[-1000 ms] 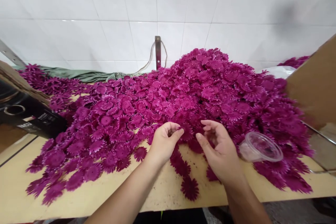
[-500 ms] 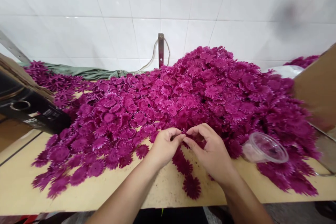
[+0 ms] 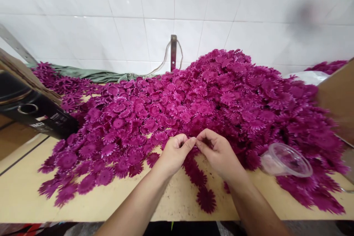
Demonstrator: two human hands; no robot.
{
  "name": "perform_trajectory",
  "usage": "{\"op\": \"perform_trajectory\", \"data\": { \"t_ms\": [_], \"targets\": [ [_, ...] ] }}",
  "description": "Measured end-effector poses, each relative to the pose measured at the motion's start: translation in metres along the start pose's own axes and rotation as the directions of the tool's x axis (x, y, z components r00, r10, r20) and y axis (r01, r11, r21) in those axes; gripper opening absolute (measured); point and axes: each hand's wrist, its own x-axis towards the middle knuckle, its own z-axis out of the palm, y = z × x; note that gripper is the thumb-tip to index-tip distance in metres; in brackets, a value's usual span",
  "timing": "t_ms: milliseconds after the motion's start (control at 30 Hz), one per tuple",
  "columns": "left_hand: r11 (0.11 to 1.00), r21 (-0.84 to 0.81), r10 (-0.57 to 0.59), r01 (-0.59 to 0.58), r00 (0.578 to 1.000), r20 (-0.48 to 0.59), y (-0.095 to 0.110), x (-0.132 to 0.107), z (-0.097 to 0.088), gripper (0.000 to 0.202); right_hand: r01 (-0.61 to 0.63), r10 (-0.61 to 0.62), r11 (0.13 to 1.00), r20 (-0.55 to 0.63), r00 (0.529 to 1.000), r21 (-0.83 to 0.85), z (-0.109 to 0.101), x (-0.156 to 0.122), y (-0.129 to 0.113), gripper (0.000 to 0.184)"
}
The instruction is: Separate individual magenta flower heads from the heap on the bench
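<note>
Fingertips to fingertips, my left hand point(image 3: 175, 151) and my right hand point(image 3: 218, 153) meet over the front of a big heap of magenta artificial flower heads point(image 3: 199, 96). Both hands are closed in a pinch, thumb against forefinger. Whatever lies between the fingertips is too small or hidden to make out. Just below the hands, several flower heads trail toward me on the table, ending in a dark magenta flower head point(image 3: 206, 199).
A clear plastic tub point(image 3: 290, 160) leans tilted among flowers on the right, near a cardboard box point(image 3: 336, 97). On the left stands a black canister point(image 3: 41, 112). A green cloth point(image 3: 96, 75) lies along the tiled wall below a metal bracket point(image 3: 173, 53). The tabletop point(image 3: 177, 202) is pale.
My view has turned slightly left, so the scene sits further right. Both hands stay pinched together, with the fingers slightly shifted. The flower heads look undisturbed.
</note>
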Motion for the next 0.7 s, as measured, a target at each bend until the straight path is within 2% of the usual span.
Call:
{"op": "perform_trajectory", "data": {
  "t_ms": [67, 133, 167, 200, 233, 300, 333, 400, 467, 600, 667, 700],
  "targets": [
    [1.0, -0.021, -0.001, 0.001, 1.0, 0.002, 0.002, -0.003, -0.002, 0.053, 0.015, -0.035, 0.994, -0.183, 0.983, -0.106, -0.009, 0.008, 0.006, 0.012],
    [0.999, -0.038, 0.001, -0.001, 1.0, -0.005, 0.004, -0.007, -0.006, 0.052, -0.018, -0.075, 0.974, -0.399, 0.914, -0.226, -0.023, 0.014, 0.009, 0.011],
    [0.999, -0.042, -0.001, 0.001, 1.0, -0.007, 0.005, -0.009, -0.008, 0.051, -0.038, -0.091, 0.964, -0.462, 0.882, -0.262, -0.029, 0.016, 0.008, 0.011],
    [0.999, -0.045, -0.006, 0.005, 1.0, -0.012, 0.006, -0.01, -0.01, 0.05, -0.036, -0.102, 0.959, -0.46, 0.882, -0.281, -0.034, 0.017, 0.005, 0.011],
    [0.999, -0.049, -0.01, 0.009, 1.0, -0.023, 0.006, -0.01, -0.012, 0.05, -0.002, -0.116, 0.959, -0.398, 0.91, -0.285, -0.036, 0.016, 0.001, 0.01],
    [0.998, -0.055, -0.011, 0.008, 0.998, -0.055, 0.006, -0.01, -0.014, 0.05, 0.089, -0.135, 0.96, -0.162, 0.978, -0.265, -0.032, 0.01, -0.009, 0.011],
    [0.998, -0.057, -0.004, 0.0, 0.997, -0.073, 0.005, -0.009, -0.014, 0.051, 0.116, -0.129, 0.962, -0.035, 0.991, -0.248, -0.026, 0.006, -0.014, 0.011],
    [0.998, -0.066, 0.01, -0.016, 0.996, -0.086, 0.003, -0.008, -0.013, 0.052, 0.127, -0.09, 0.969, 0.174, 0.981, -0.21, -0.013, -0.001, -0.021, 0.01],
    [0.997, -0.08, 0.009, -0.013, 0.999, -0.05, 0.001, -0.008, -0.013, 0.053, 0.114, -0.065, 0.982, 0.3, 0.952, -0.15, -0.002, -0.004, -0.023, 0.01],
    [0.994, -0.106, 0.028, -0.027, 1.0, 0.009, 0.001, -0.011, -0.014, 0.053, 0.026, -0.032, 0.999, 0.367, 0.93, 0.023, 0.004, 0.001, -0.021, 0.018],
    [0.993, -0.106, 0.048, -0.048, 0.999, -0.003, 0.003, -0.015, -0.015, 0.052, -0.018, -0.005, 0.998, 0.333, 0.943, 0.067, 0.001, 0.005, -0.018, 0.02],
    [0.993, -0.106, 0.055, -0.056, 0.998, -0.011, 0.004, -0.017, -0.016, 0.051, -0.023, 0.006, 0.998, 0.271, 0.963, 0.058, -0.002, 0.007, -0.015, 0.019]
  ]
}}
